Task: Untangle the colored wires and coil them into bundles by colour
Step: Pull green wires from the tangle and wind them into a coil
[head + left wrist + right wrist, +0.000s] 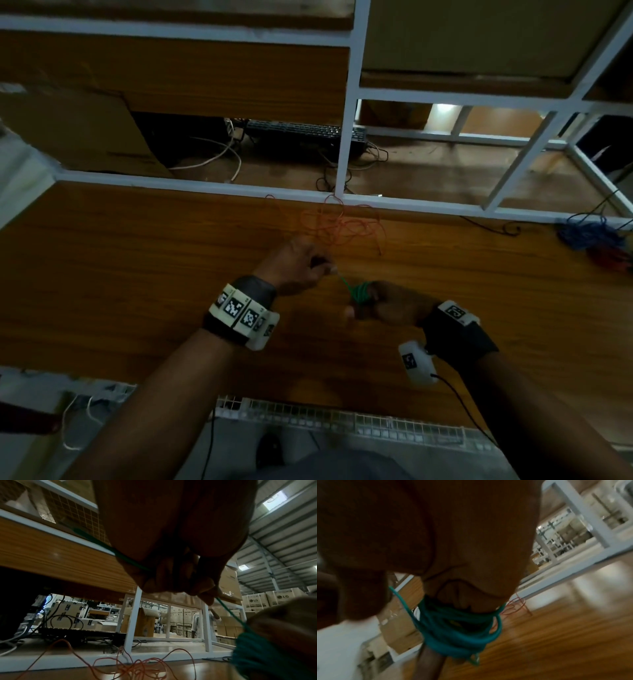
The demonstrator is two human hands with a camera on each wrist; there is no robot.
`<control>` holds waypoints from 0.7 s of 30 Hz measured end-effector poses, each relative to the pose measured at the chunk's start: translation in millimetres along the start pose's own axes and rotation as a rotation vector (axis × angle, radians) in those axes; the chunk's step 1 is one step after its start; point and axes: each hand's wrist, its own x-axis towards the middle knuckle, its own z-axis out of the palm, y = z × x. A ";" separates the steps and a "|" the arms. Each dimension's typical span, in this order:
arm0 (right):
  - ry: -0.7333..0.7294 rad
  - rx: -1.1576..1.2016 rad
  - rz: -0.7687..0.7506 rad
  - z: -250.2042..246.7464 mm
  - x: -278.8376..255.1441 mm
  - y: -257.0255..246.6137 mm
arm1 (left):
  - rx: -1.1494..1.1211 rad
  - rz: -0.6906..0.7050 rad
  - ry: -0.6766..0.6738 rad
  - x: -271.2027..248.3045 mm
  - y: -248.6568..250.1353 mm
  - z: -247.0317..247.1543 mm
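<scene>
A green wire is wound in a coil [359,292] [458,628] [254,651] around the fingers of my right hand [383,303]. A short taut strand [343,281] [228,609] runs from the coil up to my left hand [301,265], which pinches it between curled fingers [204,588]. Both hands hover over the middle of the wooden table [137,274]. A loose orange wire tangle [342,222] [137,668] [515,605] lies on the table just beyond the hands, near the far edge.
A blue wire bundle [589,234] with a red one [609,258] below it lies at the table's far right. White frame bars [346,137] rise behind the table; a keyboard [301,133] and cables sit beyond. Black cables [462,404] trail from my right wrist.
</scene>
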 end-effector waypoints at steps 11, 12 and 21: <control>-0.166 1.356 -0.650 -9.0 -23.6 -56.2 | -0.738 -0.183 0.185 -0.7 0.3 34.0; -0.050 1.382 -0.669 -15.4 -22.4 -59.5 | -0.735 -0.200 0.178 -1.8 2.1 45.6; 0.460 0.356 -0.247 4.4 3.7 -40.7 | 0.018 0.176 0.385 -4.3 15.0 51.8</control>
